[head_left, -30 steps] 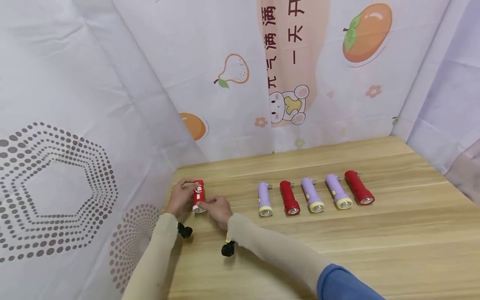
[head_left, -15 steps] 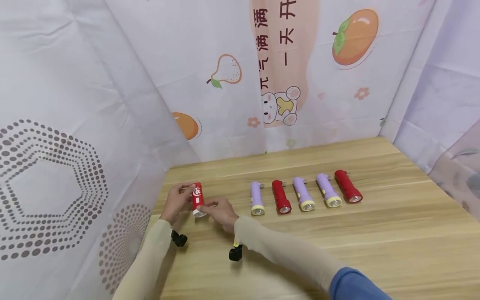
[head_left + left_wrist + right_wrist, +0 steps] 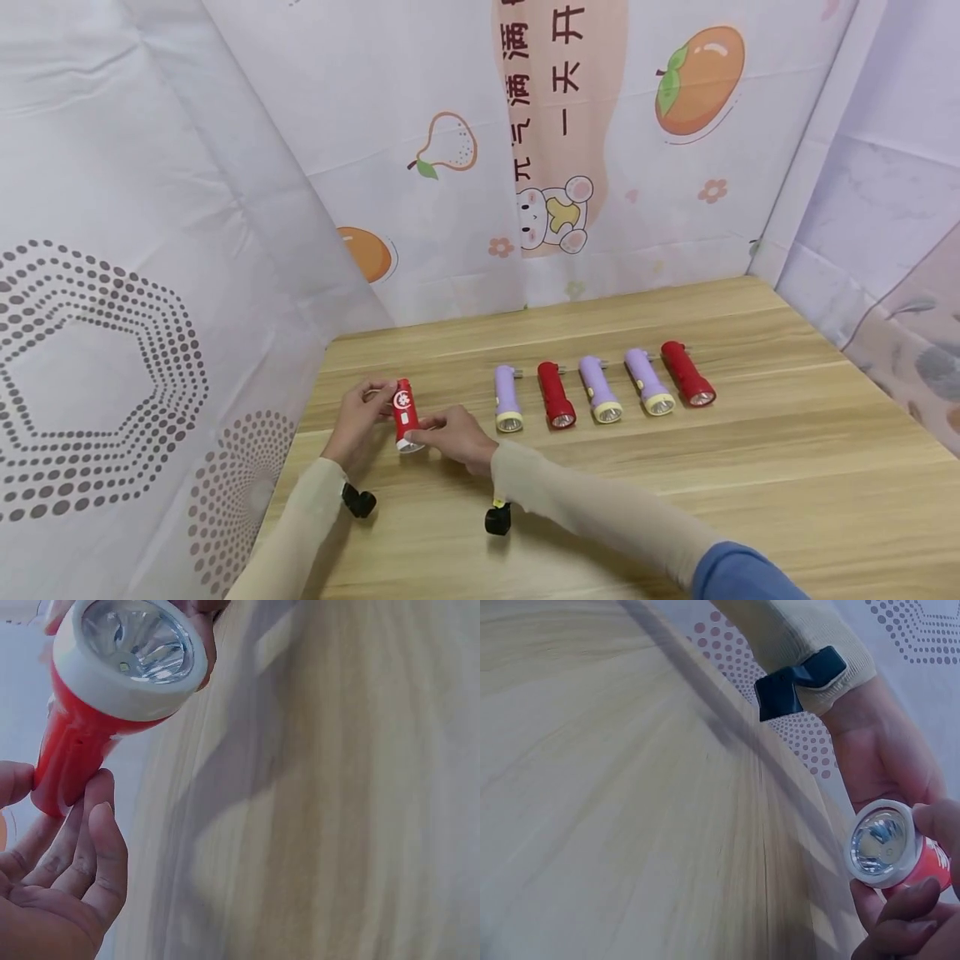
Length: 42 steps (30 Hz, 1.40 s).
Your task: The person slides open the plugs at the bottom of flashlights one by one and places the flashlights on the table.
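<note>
Between both hands is a red flashlight [image 3: 406, 414] with a white head ring and a white print on its body, held above the left part of the table. My left hand [image 3: 362, 421] pinches its tail end between thumb and fingers, as the left wrist view shows close up on the red body [image 3: 71, 761]. My right hand [image 3: 459, 437] grips the head end, thumb on top; in the right wrist view its fingers [image 3: 904, 919] lie around the white head ring [image 3: 911, 851]. The clear lens faces toward me.
To the right lies a row of flashlights: a lilac one [image 3: 507, 398], a red one [image 3: 556, 395], a lilac one [image 3: 599, 389], another lilac one [image 3: 648, 381], and a red one [image 3: 687, 373]. Printed curtains [image 3: 435, 83] close off the wooden table's [image 3: 637, 500] back and sides.
Both hands have brought the red flashlight slightly toward me and to the right, keeping hold of it. The head view has shifted a little. The row of flashlights has stayed in place.
</note>
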Tool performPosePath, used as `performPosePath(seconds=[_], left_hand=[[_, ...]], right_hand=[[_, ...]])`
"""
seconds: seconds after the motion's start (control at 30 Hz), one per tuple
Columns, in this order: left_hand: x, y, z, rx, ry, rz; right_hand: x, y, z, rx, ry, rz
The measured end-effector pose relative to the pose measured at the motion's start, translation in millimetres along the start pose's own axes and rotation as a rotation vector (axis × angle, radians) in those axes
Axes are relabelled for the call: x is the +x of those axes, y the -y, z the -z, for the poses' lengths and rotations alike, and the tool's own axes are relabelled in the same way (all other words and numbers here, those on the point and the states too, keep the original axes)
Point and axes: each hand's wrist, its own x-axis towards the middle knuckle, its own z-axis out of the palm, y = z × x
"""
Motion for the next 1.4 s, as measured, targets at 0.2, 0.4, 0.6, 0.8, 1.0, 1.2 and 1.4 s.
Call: performPosePath(seconds=[0.2,0.4,0.6,0.8,1.0,1.2,1.4], left_hand=[[-10.5,0.5,-8.9,-0.089,0.027,0.041],[-20.6,1.6,-18.1,-0.112,0.038,0.08],[-28.7,0.3,-27.9,-0.121,0.077,0.067],[-34.4,-0.4,-37.8,-0.136,0.102,0.068],[-39.9,-1.6,-46.7,-0.141,0.128,0.075],[-42.3,-2.3,-50.5,-0.133,0.152,0.086],[-43.3,-4.2,-51.2,-0.128,0.147,0.115]], right_hand=[[-11,-4,12,-0.013,0.04,0.005],[-23,-7,23,-0.031,0.068,0.002],[-34,-13,34,-0.063,0.086,0.005],[-41,-18,42,-0.077,0.082,0.0],[-48,-26,45,-0.099,0.084,0.03],[-53,-27,48,-0.101,0.083,0.048],[-54,-29,49,-0.098,0.095,0.054]])
